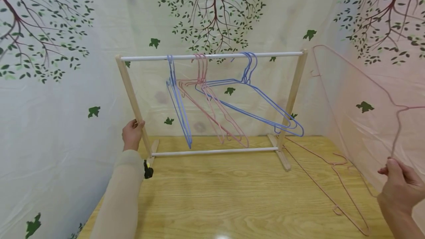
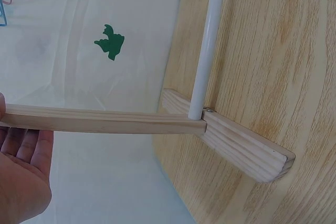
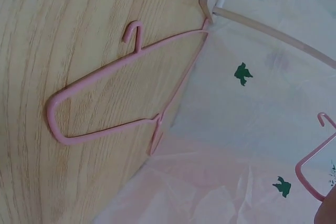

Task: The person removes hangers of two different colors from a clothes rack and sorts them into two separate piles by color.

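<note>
1. Left hand [image 1: 132, 135]: fingers curled round the wooden left upright [image 1: 132, 95] of a rack, below mid-height. Left wrist view shows the fingers set side by side against the wood.
2. Right hand [image 1: 401, 187]: thumb and fingers pinch the wire of a held pink hanger [image 1: 401, 107] below its neck. Hanger raised, off the rack; far corner appears near the top of the right upright [image 1: 294, 84], contact not clear.
3. Second pink hanger [image 3: 97, 75]: lying on the worktop [image 1: 216, 194], right side. Far end by the right foot [image 1: 283, 158]; cannot tell whether they touch.
4. Rack: stands on the worktop; white top rod [image 1: 219, 55], white lower rod [image 1: 216, 151].
5. On the top rod, left to right: blue hangers bunched edge-on, a pink group angled, more blue hangers, turned broader to view.
6. Backdrop [image 1: 132, 21]: pale sheeting, printed trees and green leaves.
7. Left arm: pale sleeve, black item at the wrist.
</note>
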A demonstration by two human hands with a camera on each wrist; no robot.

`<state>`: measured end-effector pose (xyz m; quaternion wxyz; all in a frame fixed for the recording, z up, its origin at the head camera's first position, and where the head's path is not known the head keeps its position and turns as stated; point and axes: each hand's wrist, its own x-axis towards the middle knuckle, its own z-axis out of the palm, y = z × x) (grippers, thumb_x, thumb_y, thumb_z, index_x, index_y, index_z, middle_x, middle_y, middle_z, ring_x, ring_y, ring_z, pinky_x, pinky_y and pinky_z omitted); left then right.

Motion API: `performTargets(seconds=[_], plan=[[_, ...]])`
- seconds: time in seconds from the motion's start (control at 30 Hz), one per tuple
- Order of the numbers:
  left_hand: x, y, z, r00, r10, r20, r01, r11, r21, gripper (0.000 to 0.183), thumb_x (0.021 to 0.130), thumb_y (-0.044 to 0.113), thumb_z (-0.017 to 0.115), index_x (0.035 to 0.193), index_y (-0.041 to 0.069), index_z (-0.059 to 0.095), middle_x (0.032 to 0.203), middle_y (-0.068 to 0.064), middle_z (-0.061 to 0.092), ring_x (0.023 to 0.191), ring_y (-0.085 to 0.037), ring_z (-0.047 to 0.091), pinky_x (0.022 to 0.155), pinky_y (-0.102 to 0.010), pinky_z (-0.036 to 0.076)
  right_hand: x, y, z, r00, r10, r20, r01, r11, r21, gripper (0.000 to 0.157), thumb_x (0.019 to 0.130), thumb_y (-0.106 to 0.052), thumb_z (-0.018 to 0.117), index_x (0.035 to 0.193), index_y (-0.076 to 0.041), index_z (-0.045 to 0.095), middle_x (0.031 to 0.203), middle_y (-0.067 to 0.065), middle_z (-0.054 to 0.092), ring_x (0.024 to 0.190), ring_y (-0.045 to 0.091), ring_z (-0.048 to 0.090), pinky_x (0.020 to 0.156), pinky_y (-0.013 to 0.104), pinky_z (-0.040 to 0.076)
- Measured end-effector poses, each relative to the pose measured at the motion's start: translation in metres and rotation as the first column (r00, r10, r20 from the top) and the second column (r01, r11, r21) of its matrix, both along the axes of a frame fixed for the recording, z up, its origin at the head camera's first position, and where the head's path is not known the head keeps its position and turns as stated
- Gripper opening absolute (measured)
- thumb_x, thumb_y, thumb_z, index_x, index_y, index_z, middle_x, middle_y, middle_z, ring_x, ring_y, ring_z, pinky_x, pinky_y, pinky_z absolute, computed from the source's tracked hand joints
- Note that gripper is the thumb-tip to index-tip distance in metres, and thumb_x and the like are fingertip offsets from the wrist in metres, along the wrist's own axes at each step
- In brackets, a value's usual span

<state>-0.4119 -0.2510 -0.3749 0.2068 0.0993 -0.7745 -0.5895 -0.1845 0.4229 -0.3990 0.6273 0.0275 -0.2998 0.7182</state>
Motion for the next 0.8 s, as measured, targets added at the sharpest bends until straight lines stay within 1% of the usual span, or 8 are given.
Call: performTargets(seconds=[0.2,0.27,0.37,0.4,0.53,0.7,0.77,0.8], plan=[[0.001,0.0,0.001,1.0,0.011,0.008,-0.011,1.0,0.003,0.049,0.103,0.025,0.055,0.144,-0.001,0.049,0.139,-0.024,0.054,0.127,-0.037,0.052,0.105,-0.046,0.043,-0.003,0.003,-0.003,1.0,-0.012,0.024,0.012,1.0,0.003,0.019,0.074,0.019,0.075,0.084,0.03,0.062,0.061,0.017,0.066,0.045,0.018,0.058,0.045,0.02,0.05],[0.001,0.0,0.0,1.0,0.005,0.004,-0.005,1.0,-0.003,0.05,0.103,0.026,0.055,0.145,-0.002,0.048,0.139,-0.024,0.054,0.127,-0.038,0.052,0.105,-0.046,0.043,-0.003,0.005,-0.008,0.998,-0.019,0.064,0.018,1.0,0.016,0.019,0.075,0.019,0.074,0.083,0.03,0.062,0.06,0.016,0.066,0.043,0.017,0.058,0.045,0.019,0.05],[0.001,0.001,0.0,1.0,-0.003,0.0,0.003,1.0,-0.004,0.05,0.103,0.027,0.055,0.145,-0.001,0.048,0.139,-0.024,0.054,0.126,-0.037,0.053,0.105,-0.046,0.043,-0.001,0.009,-0.017,0.976,-0.049,0.211,0.036,0.997,0.064,0.016,0.078,0.015,0.074,0.085,0.026,0.065,0.06,0.01,0.068,0.044,0.014,0.058,0.047,0.015,0.049],[0.001,0.001,-0.001,1.0,-0.002,-0.002,0.002,1.0,-0.006,0.05,0.103,0.027,0.055,0.144,-0.001,0.049,0.138,-0.024,0.055,0.125,-0.037,0.053,0.104,-0.046,0.044,0.0,0.01,-0.02,0.962,-0.063,0.266,0.041,0.995,0.087,0.015,0.079,0.013,0.073,0.086,0.025,0.066,0.061,0.008,0.068,0.045,0.012,0.059,0.048,0.014,0.049],[0.002,0.001,0.0,1.0,-0.002,-0.005,0.002,1.0,-0.001,0.049,0.103,0.026,0.056,0.144,0.0,0.049,0.138,-0.023,0.055,0.125,-0.037,0.054,0.104,-0.046,0.044,0.0,0.015,-0.031,0.88,-0.137,0.454,0.055,0.98,0.189,0.01,0.083,0.007,0.073,0.088,0.016,0.072,0.063,-0.002,0.07,0.047,0.004,0.06,0.05,0.01,0.048],[0.001,0.001,0.0,1.0,0.002,-0.006,-0.002,1.0,0.0,0.049,0.103,0.024,0.055,0.144,-0.002,0.049,0.138,-0.024,0.055,0.125,-0.037,0.054,0.105,-0.045,0.043,-0.001,0.016,-0.043,0.812,-0.145,0.565,0.012,0.972,0.233,0.004,0.083,0.006,0.073,0.084,0.008,0.076,0.062,-0.006,0.069,0.047,0.001,0.06,0.049,0.008,0.046],[0.001,0.001,0.001,1.0,0.003,-0.005,-0.003,1.0,0.001,0.049,0.103,0.024,0.055,0.144,-0.002,0.049,0.138,-0.024,0.055,0.125,-0.036,0.054,0.105,-0.045,0.043,-0.001,0.015,-0.047,0.776,-0.146,0.614,-0.007,0.971,0.239,0.005,0.083,0.005,0.073,0.086,0.007,0.077,0.063,-0.008,0.07,0.048,0.001,0.06,0.049,0.008,0.047],[0.001,0.001,0.001,1.0,0.005,-0.004,-0.005,1.0,0.002,0.049,0.103,0.024,0.055,0.144,-0.002,0.049,0.138,-0.024,0.055,0.125,-0.037,0.054,0.105,-0.045,0.043,-0.001,0.015,-0.049,0.745,-0.158,0.648,-0.012,0.968,0.251,0.005,0.084,0.002,0.074,0.086,0.005,0.078,0.064,-0.01,0.07,0.048,0.0,0.06,0.049,0.008,0.047]])
